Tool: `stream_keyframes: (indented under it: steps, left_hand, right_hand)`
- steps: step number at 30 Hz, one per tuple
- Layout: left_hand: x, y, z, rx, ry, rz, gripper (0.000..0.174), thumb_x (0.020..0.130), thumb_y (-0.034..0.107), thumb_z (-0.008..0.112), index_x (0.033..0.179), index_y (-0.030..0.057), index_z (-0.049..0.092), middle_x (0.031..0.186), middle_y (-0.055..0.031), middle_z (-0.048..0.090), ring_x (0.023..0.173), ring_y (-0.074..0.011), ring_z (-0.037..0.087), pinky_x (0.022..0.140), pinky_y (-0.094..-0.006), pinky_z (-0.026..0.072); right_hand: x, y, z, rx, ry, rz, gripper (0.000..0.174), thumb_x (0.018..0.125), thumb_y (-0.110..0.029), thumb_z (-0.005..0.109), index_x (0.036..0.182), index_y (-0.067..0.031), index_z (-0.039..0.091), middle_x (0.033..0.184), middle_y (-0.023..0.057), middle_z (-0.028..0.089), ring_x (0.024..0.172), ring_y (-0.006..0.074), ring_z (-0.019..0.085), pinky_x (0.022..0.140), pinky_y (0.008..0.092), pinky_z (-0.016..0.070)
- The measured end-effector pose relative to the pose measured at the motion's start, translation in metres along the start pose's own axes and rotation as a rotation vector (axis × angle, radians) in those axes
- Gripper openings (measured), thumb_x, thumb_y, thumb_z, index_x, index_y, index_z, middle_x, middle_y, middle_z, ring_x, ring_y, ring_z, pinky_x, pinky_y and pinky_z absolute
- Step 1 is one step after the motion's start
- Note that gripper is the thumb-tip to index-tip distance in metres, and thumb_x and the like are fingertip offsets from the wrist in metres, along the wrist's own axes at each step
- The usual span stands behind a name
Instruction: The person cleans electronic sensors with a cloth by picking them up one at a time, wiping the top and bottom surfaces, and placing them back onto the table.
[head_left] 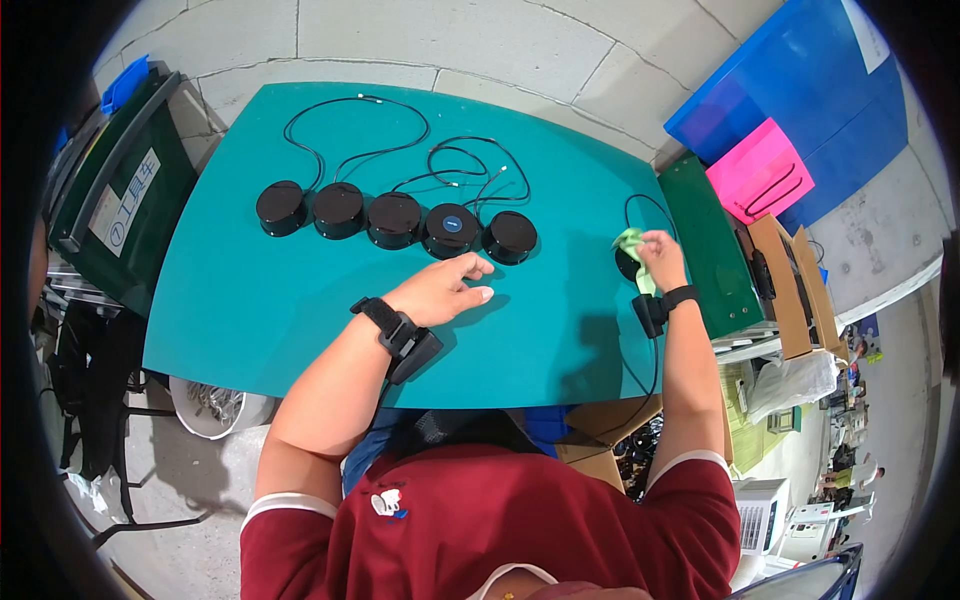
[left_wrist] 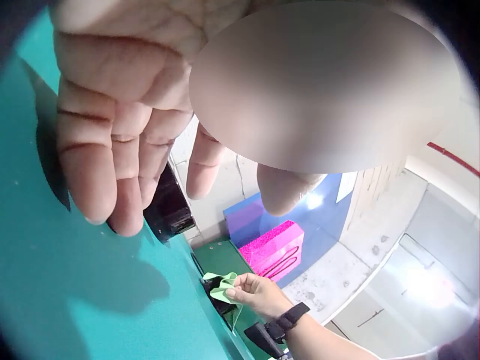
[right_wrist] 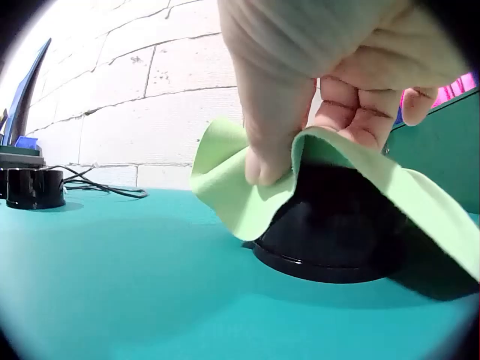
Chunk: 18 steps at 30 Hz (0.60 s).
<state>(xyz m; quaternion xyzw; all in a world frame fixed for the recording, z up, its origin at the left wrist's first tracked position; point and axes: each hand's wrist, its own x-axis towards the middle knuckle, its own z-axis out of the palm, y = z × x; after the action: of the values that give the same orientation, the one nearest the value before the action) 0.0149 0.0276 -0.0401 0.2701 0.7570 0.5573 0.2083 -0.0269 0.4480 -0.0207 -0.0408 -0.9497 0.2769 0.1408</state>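
Observation:
My right hand (head_left: 662, 262) pinches a light green cloth (right_wrist: 225, 180) between thumb and fingers. The cloth drapes over a round black puck-shaped device (right_wrist: 330, 251), which sits on the table near its right edge, partly hidden. My left hand (head_left: 435, 288) is palm down with loosely bent fingers and nothing in them. It is just in front of a row of several similar black devices, closest to the rightmost one (head_left: 510, 238) and to one with a blue round label (head_left: 450, 228) on top. Thin black cables (head_left: 395, 150) trail behind the row.
The teal table (head_left: 300, 330) meets a block wall (head_left: 400, 40) at the back. A dark green bin (head_left: 120, 180) stands left, a white bucket (head_left: 205, 415) below the left edge. To the right are a pink bag (head_left: 760, 165), a blue board (head_left: 800, 90) and cardboard boxes (head_left: 790, 290).

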Motion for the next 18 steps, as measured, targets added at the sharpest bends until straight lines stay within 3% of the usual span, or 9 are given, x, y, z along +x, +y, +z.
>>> stream_keyframes:
  steps: [3,5,9,11,12,13,15,17,18]
  left_hand:
    - [0.0,-0.001,0.0,-0.009,-0.001,-0.013,0.042,0.086,0.023,0.055,0.12,0.0014,0.043,0.119,-0.016,0.049,0.089,-0.0162,0.055,0.081,-0.0314,0.0439]
    - [0.0,0.0,0.001,-0.015,-0.001,-0.015,0.042,0.086,0.024,0.055,0.12,0.0015,0.043,0.119,-0.0159,0.049,0.089,-0.016,0.055,0.08,-0.0313,0.0439]
    - [0.001,-0.001,0.0,-0.011,0.0,-0.016,0.042,0.086,0.024,0.055,0.12,0.0015,0.043,0.12,-0.0157,0.049,0.089,-0.0157,0.055,0.081,-0.0314,0.0439]
    - [0.0,0.0,0.001,-0.012,0.001,-0.017,0.042,0.086,0.024,0.055,0.12,0.0015,0.043,0.12,-0.0158,0.049,0.089,-0.0158,0.055,0.081,-0.0314,0.0438]
    - [0.0,0.0,0.0,-0.012,0.002,-0.02,0.042,0.086,0.024,0.055,0.12,0.0015,0.043,0.12,-0.0158,0.049,0.089,-0.0158,0.055,0.081,-0.0315,0.0438]
    - [0.0,0.0,0.0,-0.012,0.002,-0.02,0.042,0.086,0.024,0.055,0.12,0.0015,0.043,0.12,-0.0158,0.049,0.089,-0.0158,0.055,0.081,-0.0315,0.0438]
    - [0.001,-0.001,0.0,-0.017,-0.002,-0.015,0.043,0.086,0.024,0.055,0.121,0.0014,0.043,0.12,-0.0159,0.049,0.091,-0.0162,0.055,0.082,-0.0316,0.0438]
    - [0.0,0.0,0.0,-0.015,-0.002,-0.02,0.043,0.086,0.024,0.055,0.121,0.0015,0.043,0.12,-0.0159,0.049,0.091,-0.0163,0.055,0.082,-0.0317,0.0437]
    - [0.0,0.0,0.0,-0.015,0.0,-0.024,0.043,0.086,0.024,0.055,0.121,0.0016,0.043,0.12,-0.0159,0.049,0.091,-0.0165,0.055,0.082,-0.0318,0.0437]
  right_hand:
    - [0.005,0.002,-0.002,0.526,0.321,0.08,0.026,0.078,-0.003,0.061,0.101,0.0002,0.052,0.079,0.0075,0.062,0.07,0.0111,0.057,0.063,0.0246,0.0453]
    - [0.01,0.011,-0.009,0.367,0.393,0.061,0.026,0.077,-0.002,0.061,0.101,0.0007,0.051,0.079,0.007,0.063,0.069,0.0104,0.057,0.063,0.0241,0.0453]
    - [0.005,0.006,-0.016,0.351,0.259,0.045,0.027,0.078,-0.003,0.061,0.103,0.0014,0.051,0.078,0.0061,0.062,0.069,0.0104,0.057,0.063,0.0241,0.0456]
    - [-0.001,-0.004,-0.018,0.337,-0.106,0.032,0.029,0.079,-0.006,0.061,0.105,0.0018,0.051,0.077,0.0049,0.062,0.068,0.0103,0.057,0.065,0.0238,0.0456]
    - [-0.011,-0.035,-0.027,0.322,-0.214,0.146,0.028,0.08,-0.011,0.061,0.105,0.0014,0.053,0.08,0.005,0.062,0.072,0.0101,0.057,0.068,0.024,0.0457]
    - [-0.007,-0.027,-0.023,0.322,-0.214,0.146,0.028,0.08,-0.011,0.061,0.105,0.0014,0.053,0.08,0.005,0.062,0.072,0.0101,0.057,0.068,0.024,0.0457]
    - [0.002,-0.008,-0.016,0.294,0.06,-0.039,0.026,0.082,-0.013,0.06,0.103,0.0014,0.054,0.084,0.0054,0.062,0.074,0.009,0.057,0.069,0.0229,0.0457]
    - [0.001,-0.002,-0.016,0.169,0.029,-0.029,0.027,0.082,-0.017,0.06,0.103,-0.0008,0.056,0.094,0.0092,0.061,0.085,0.0153,0.058,0.076,0.028,0.0457]
    - [-0.001,0.0,-0.012,-0.074,0.009,-0.159,0.029,0.082,-0.02,0.06,0.105,-0.0027,0.056,0.099,0.011,0.06,0.092,0.0203,0.056,0.082,0.0316,0.0436]
